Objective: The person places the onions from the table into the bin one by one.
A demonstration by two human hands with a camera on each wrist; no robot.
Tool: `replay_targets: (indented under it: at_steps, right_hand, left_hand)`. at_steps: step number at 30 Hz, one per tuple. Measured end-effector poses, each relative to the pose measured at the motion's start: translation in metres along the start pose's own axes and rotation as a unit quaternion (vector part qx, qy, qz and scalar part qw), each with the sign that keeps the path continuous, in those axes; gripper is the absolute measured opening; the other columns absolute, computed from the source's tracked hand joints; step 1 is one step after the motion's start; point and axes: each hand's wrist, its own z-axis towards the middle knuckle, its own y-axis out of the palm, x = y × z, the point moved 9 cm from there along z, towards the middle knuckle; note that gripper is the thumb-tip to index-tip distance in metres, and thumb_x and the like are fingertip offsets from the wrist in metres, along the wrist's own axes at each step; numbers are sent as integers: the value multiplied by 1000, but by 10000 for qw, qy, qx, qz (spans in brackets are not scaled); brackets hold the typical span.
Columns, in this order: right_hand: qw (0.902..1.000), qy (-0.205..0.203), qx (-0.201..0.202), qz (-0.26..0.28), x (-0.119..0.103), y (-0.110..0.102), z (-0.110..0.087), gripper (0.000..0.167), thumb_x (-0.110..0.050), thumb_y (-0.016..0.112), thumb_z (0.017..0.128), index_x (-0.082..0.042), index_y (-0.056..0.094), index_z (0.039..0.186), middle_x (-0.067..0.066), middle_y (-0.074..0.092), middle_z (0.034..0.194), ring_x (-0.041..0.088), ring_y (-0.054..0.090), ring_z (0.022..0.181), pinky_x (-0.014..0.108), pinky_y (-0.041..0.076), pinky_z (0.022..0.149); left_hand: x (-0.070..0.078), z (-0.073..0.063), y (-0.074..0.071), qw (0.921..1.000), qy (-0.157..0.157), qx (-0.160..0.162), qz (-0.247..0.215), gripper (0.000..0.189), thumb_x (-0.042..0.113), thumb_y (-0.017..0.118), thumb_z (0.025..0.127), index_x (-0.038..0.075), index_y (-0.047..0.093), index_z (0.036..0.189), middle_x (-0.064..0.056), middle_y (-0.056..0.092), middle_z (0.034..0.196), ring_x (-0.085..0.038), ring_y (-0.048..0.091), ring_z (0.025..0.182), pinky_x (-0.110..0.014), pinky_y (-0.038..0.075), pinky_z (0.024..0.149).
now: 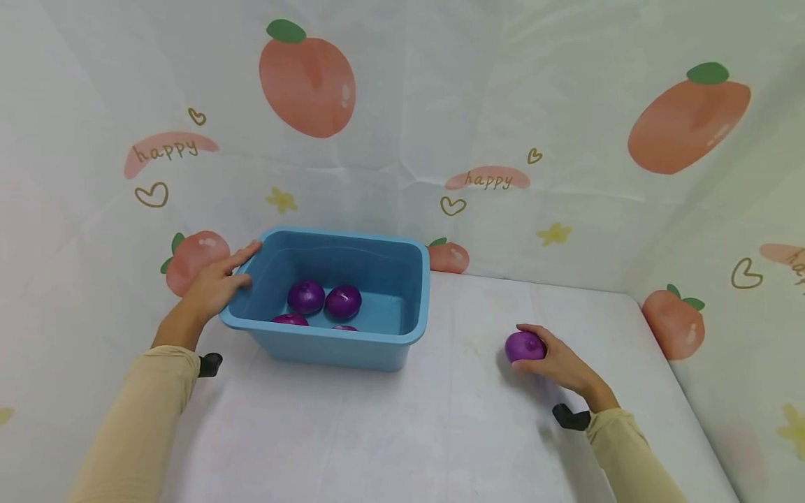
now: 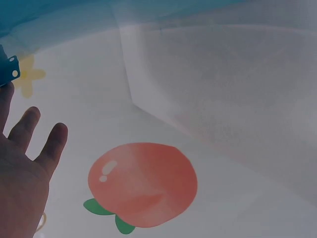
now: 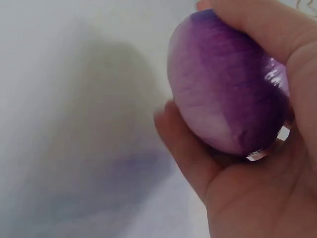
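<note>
My left hand (image 1: 210, 290) rests at the left rim of a blue plastic basin (image 1: 333, 349), its thumb over the edge and index finger along the rim. In the left wrist view its fingers (image 2: 57, 141) are straight, below the blue basin wall. Inside the basin lie several purple onions, two in plain sight, a left onion (image 1: 306, 297) and a right onion (image 1: 343, 302); others are partly hidden by the front wall. To the right, my right hand (image 1: 562, 363) grips another purple onion (image 3: 223, 84) between thumb and fingers, over the white tabletop.
A white cloth backdrop (image 1: 402, 91) printed with red fruits and the word happy stands close behind the basin, with another side on the right. The white tabletop (image 1: 377, 433) spreads in front of the basin. Black straps sit at both wrists.
</note>
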Motion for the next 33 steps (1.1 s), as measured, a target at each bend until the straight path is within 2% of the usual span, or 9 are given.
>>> replay_targets:
  at_steps: [11,17,24,29,33]
  right_hand:
    - [9966,-594,224,518,-61,-17,9,77,-31,79,87,-24,38,152,19,49,147,38,58,123,39,53,91]
    - [9963,-683,136,494,-87,-20,14,67,-36,74,91,-30,41,149,16,52,139,32,61,109,36,54,83]
    - [9939,-1003,79,458,-127,-29,20,66,-35,74,91,-30,42,148,12,52,141,34,57,121,38,54,90]
    - [9914,-1268,3,327,-160,-39,26,64,-34,75,90,-34,44,146,10,55,137,33,58,119,40,55,90]
    - [9879,-1538,-111,132,-191,-45,31,63,-34,74,91,-29,45,147,10,57,137,32,58,120,41,56,92]
  left_hand:
    - [0,-1,1,10000,7,-40,-74,69,26,44,99,43,17,161,-20,24,168,-63,34,142,-72,45,104]
    - [0,0,0,10000,-10,-50,-27,70,26,45,99,44,18,161,-20,24,168,-63,34,142,-71,46,103]
    - [-3,-1,1,9999,-56,-83,-80,69,26,45,100,45,17,160,-20,20,168,-65,32,142,-72,44,104]
    - [-3,-1,1,9999,-59,-77,-119,70,26,45,100,44,17,161,-20,21,168,-64,32,143,-72,44,105]
    - [-1,-1,1,9999,-36,-63,-139,69,26,45,100,44,17,160,-19,21,168,-64,31,144,-73,42,106]
